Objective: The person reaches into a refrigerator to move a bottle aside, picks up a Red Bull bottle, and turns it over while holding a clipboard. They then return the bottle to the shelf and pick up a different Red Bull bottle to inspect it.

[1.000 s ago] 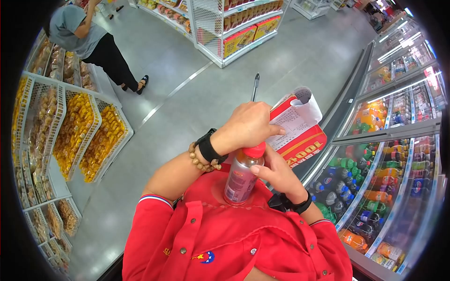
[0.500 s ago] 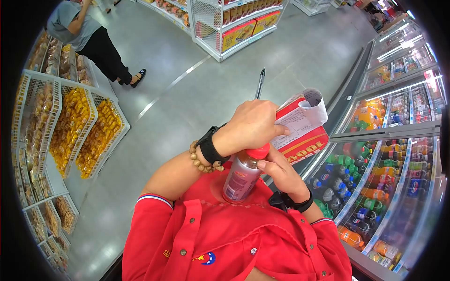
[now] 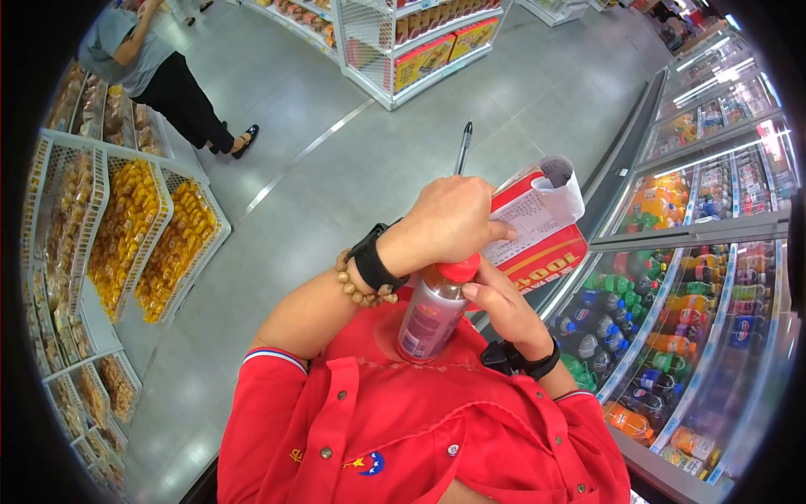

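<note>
My left hand, with a black band and a beaded bracelet at its wrist, is closed with its thumb on a curled printed paper slip. The slip lies over a flat red printed item, possibly a box or card. A black pen sticks up from behind the left knuckles; its grip is hidden. A bottle with a red cap leans upright against my red shirt. My right hand, with a black wristband, closes round the bottle's neck, thumb in front and fingers mostly hidden.
Glass-fronted coolers full of drink bottles line the right. White mesh bins of packaged food stand on the left, with a person beyond them. A shelf end rises ahead, across the grey floor.
The view has shifted slightly. Both hands, the bottle, the paper slip and the pen keep nearly the same positions relative to each other.
</note>
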The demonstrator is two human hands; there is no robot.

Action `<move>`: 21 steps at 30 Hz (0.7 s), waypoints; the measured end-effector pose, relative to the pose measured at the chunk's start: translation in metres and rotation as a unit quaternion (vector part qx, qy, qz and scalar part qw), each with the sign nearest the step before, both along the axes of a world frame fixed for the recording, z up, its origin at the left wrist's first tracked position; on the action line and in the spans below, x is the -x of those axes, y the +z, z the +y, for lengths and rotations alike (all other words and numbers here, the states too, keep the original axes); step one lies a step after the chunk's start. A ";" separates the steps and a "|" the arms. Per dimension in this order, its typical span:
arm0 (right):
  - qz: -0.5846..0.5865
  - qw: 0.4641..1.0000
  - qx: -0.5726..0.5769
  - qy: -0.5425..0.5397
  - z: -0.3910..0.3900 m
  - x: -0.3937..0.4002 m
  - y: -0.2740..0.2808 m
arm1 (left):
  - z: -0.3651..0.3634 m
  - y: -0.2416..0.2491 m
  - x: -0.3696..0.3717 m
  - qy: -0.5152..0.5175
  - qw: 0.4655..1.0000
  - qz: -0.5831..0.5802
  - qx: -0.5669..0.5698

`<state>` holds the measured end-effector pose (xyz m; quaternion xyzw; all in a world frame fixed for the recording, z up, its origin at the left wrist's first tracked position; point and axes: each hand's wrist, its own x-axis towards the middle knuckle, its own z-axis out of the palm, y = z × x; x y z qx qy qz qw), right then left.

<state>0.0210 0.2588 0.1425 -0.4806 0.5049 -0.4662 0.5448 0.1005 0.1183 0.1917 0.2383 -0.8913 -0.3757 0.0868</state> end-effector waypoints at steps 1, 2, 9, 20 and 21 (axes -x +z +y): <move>0.001 1.000 -0.008 0.000 0.000 0.000 0.000 | 0.000 0.001 0.000 0.001 1.000 0.000 -0.001; -0.012 1.000 -0.003 -0.009 -0.001 -0.002 0.003 | 0.000 0.003 0.000 0.002 1.000 0.000 -0.003; 0.046 0.998 -0.033 -0.001 -0.007 -0.011 0.013 | -0.002 -0.002 0.001 -0.002 1.000 0.006 0.002; -0.013 1.000 0.012 0.023 -0.004 0.000 0.000 | -0.003 0.000 0.000 -0.011 1.000 0.006 0.005; -0.016 0.999 0.014 0.024 -0.005 0.000 0.000 | -0.003 0.000 0.000 -0.011 1.000 0.005 0.004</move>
